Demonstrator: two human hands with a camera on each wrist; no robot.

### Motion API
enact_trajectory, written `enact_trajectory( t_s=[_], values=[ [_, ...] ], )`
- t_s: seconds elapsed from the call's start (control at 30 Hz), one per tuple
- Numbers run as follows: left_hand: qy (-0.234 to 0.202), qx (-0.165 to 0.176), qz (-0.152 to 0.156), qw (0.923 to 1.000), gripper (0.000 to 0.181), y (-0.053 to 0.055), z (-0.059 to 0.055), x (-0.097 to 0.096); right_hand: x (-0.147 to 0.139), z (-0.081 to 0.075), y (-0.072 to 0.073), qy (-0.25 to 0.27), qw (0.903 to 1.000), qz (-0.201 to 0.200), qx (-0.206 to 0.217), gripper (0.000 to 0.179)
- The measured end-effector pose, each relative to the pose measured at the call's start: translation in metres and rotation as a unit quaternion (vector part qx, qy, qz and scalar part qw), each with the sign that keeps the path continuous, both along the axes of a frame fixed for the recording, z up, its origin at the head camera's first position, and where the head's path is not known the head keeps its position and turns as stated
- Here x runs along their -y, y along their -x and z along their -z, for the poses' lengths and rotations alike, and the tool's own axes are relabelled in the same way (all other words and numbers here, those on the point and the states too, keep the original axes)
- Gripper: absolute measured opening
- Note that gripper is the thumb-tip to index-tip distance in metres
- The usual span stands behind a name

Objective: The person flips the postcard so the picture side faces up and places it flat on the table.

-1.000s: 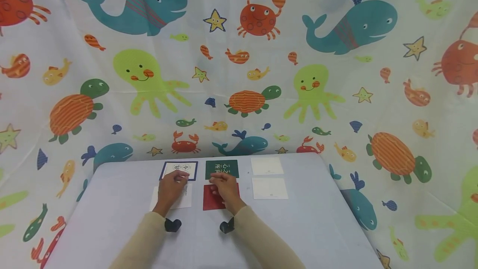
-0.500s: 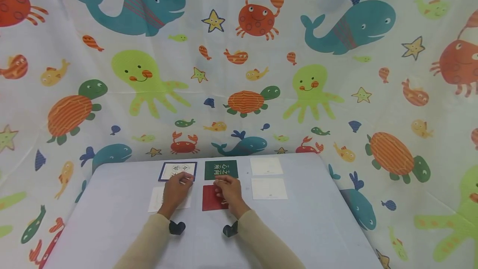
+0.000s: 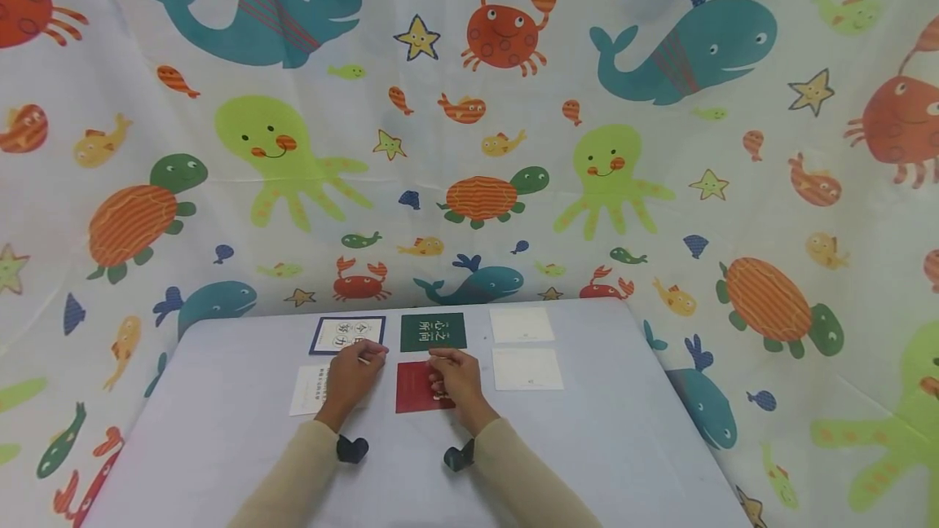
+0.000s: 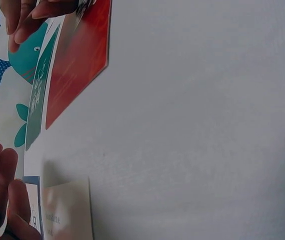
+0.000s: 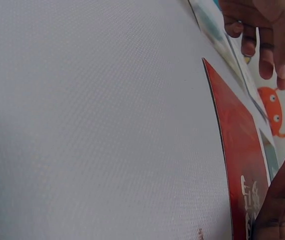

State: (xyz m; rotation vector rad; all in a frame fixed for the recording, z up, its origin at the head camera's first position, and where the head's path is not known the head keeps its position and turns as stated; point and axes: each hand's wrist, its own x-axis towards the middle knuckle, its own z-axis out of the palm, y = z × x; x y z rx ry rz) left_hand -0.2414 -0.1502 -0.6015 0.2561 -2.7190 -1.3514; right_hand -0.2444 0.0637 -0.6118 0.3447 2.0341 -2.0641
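Note:
My left hand (image 3: 353,380) is held over the white card with dark writing (image 3: 306,389), partly hiding it. Its fingers are loosely bent and I see nothing in them. Behind it lies a blue-bordered white card (image 3: 327,330) with round black characters. My right hand (image 3: 458,380) covers the right side of a red card (image 3: 412,393) with pale characters, its fingers also loosely bent around nothing visible. Beyond the red card is a green card (image 3: 433,332) with light characters. In the left wrist view, shadow falls on the white card (image 4: 72,212) beside my left fingers.
Two nearly blank white cards, a far one (image 3: 522,324) and a near one (image 3: 528,369), lie to the right of my right hand. A white cloth covers the table (image 3: 616,430). Behind it hangs a curtain (image 3: 418,129) printed with sea animals.
Both hands have shifted slightly to the right and a little nearer to me, uncovering more of the blue-bordered card and the green card. The cards lie as before.

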Motion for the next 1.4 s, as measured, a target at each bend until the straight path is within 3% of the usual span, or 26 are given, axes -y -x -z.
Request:
enact_trajectory(
  t_s=[0.47, 0.7, 1.4],
  values=[
    [-0.003, -0.002, 0.011, 0.9999, 0.016, 0.002, -0.001, -0.009, -0.01, -0.004, -0.003, 0.001, 0.9999, 0.011, -0.001, 0.022],
    [-0.016, -0.005, 0.016, 0.9997, 0.015, 0.002, 0.003, -0.014, -0.018, -0.004, -0.004, -0.026, 0.9993, 0.022, -0.015, 0.023],
    [-0.035, 0.011, 0.031, 0.9989, 0.015, 0.001, 0.002, -0.035, -0.045, -0.002, -0.003, -0.079, 0.9957, 0.019, -0.044, 0.025]
  ],
)
